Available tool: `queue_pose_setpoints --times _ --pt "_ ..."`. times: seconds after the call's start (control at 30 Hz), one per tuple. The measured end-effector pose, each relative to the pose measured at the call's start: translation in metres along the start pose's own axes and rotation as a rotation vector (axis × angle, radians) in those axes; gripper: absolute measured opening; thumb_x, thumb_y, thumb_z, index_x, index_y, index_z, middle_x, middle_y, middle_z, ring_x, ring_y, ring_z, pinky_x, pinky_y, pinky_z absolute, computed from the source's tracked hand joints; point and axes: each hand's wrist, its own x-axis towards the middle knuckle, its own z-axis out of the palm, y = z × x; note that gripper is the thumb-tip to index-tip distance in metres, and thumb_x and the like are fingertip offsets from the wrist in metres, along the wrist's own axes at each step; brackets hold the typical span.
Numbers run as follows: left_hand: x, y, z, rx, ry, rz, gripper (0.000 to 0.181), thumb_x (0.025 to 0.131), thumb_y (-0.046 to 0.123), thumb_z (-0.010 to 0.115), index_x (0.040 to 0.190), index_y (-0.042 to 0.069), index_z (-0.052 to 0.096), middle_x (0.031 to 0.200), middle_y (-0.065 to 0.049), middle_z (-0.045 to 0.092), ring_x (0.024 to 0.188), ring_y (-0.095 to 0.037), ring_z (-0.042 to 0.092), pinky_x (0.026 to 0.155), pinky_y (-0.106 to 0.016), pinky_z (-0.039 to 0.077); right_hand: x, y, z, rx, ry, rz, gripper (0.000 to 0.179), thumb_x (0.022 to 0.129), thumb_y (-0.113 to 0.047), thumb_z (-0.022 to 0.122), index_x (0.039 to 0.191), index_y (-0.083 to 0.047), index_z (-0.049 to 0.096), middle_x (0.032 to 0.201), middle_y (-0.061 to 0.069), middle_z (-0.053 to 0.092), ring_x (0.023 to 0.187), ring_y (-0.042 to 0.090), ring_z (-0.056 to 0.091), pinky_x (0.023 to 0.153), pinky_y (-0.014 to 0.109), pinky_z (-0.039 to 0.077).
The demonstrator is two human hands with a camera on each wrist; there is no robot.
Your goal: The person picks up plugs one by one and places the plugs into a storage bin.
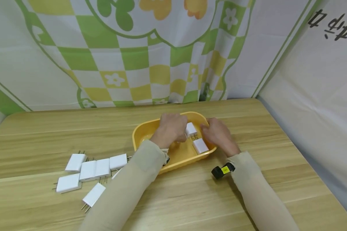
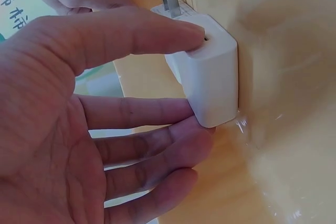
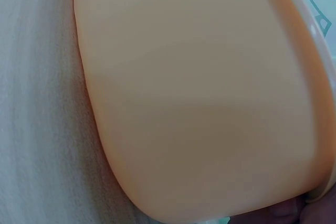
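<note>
A yellow plastic basket (image 1: pixel 182 153) sits on the table, with white plug chargers inside it. My left hand (image 1: pixel 173 128) reaches down into the basket. In the left wrist view, its thumb and fingers pinch a white charger (image 2: pixel 215 85) close to the basket wall; the head view mostly hides this charger behind the hand. Toward the right end of the basket lie one charger (image 1: pixel 191 129) and, nearer me, another charger (image 1: pixel 200 146). My right hand (image 1: pixel 218 133) grips the basket's right rim; the right wrist view shows mainly the basket's outer wall (image 3: pixel 199 87).
Several white chargers lie in a loose group on the wooden table (image 1: pixel 248 122) left of the basket, including a single charger (image 1: pixel 94 194) nearer me. A checked green and yellow curtain (image 1: pixel 136 61) hangs behind the table. A white sheet (image 1: pixel 321 80) stands along the right.
</note>
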Motion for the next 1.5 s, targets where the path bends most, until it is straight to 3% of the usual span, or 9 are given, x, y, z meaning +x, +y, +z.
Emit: queue_pose_setpoints --times 0.4,0.53,0.67,0.83,1.03,1.3,1.5 --pt "-0.004 -0.003 -0.001 0.002 -0.006 -0.011 0.011 0.080 0.013 0.073 0.087 0.017 0.065 0.086 -0.001 0.065 0.077 -0.020 0.057 0.066 -0.039 0.047 0.000 -0.004 0.003 -0.009 -0.001 -0.007 0.030 0.103 -0.028 0.048 0.092 -0.006 0.065 0.077 0.009 0.060 0.070 0.024 0.057 0.061 0.035 0.044" --pt "-0.007 -0.005 -0.006 -0.010 -0.016 -0.016 0.015 0.080 0.012 0.076 0.090 0.016 0.065 0.087 -0.001 0.065 0.079 -0.020 0.058 0.070 -0.041 0.050 0.000 -0.005 0.004 -0.007 0.000 -0.008 0.029 0.103 -0.028 0.048 0.091 -0.007 0.065 0.074 0.008 0.058 0.068 0.023 0.056 0.059 0.034 0.043" --pt "-0.015 -0.007 -0.015 -0.005 0.019 -0.003 0.010 0.082 0.014 0.074 0.086 0.016 0.065 0.083 0.001 0.064 0.078 -0.019 0.058 0.070 -0.043 0.051 0.000 -0.005 0.004 0.000 0.000 0.002 0.029 0.103 -0.028 0.048 0.091 -0.008 0.066 0.072 0.007 0.058 0.066 0.022 0.055 0.057 0.035 0.042" --pt "-0.038 -0.013 -0.035 -0.010 0.099 0.011 0.024 0.086 0.022 0.074 0.072 0.016 0.056 0.072 0.001 0.056 0.069 -0.018 0.055 0.063 -0.041 0.051 -0.001 -0.005 0.004 -0.003 0.000 -0.005 0.029 0.103 -0.027 0.048 0.090 -0.007 0.065 0.072 0.008 0.058 0.066 0.023 0.055 0.058 0.035 0.043" --pt "-0.076 -0.028 -0.053 -0.082 0.198 -0.015 0.034 0.088 0.032 0.077 0.071 0.014 0.054 0.071 0.000 0.049 0.067 -0.020 0.048 0.061 -0.040 0.043 0.000 -0.005 0.002 0.001 -0.008 -0.008 0.030 0.104 -0.027 0.048 0.091 -0.007 0.066 0.071 0.007 0.057 0.066 0.023 0.055 0.057 0.035 0.042" --pt "-0.112 -0.066 -0.048 -0.131 0.253 -0.038 0.042 0.086 0.029 0.080 0.065 0.012 0.047 0.064 0.002 0.032 0.058 -0.015 0.033 0.049 -0.031 0.030 -0.001 -0.002 0.000 -0.002 -0.014 -0.006 0.030 0.104 -0.028 0.047 0.093 -0.007 0.066 0.073 0.008 0.058 0.068 0.024 0.056 0.058 0.036 0.043" --pt "-0.135 -0.089 -0.036 -0.142 0.266 -0.064 0.041 0.085 0.026 0.078 0.063 0.013 0.046 0.061 0.003 0.032 0.057 -0.015 0.034 0.048 -0.030 0.027 -0.001 -0.001 0.000 -0.003 -0.023 0.004 0.030 0.104 -0.029 0.047 0.093 -0.007 0.065 0.076 0.009 0.058 0.070 0.025 0.056 0.059 0.036 0.043"
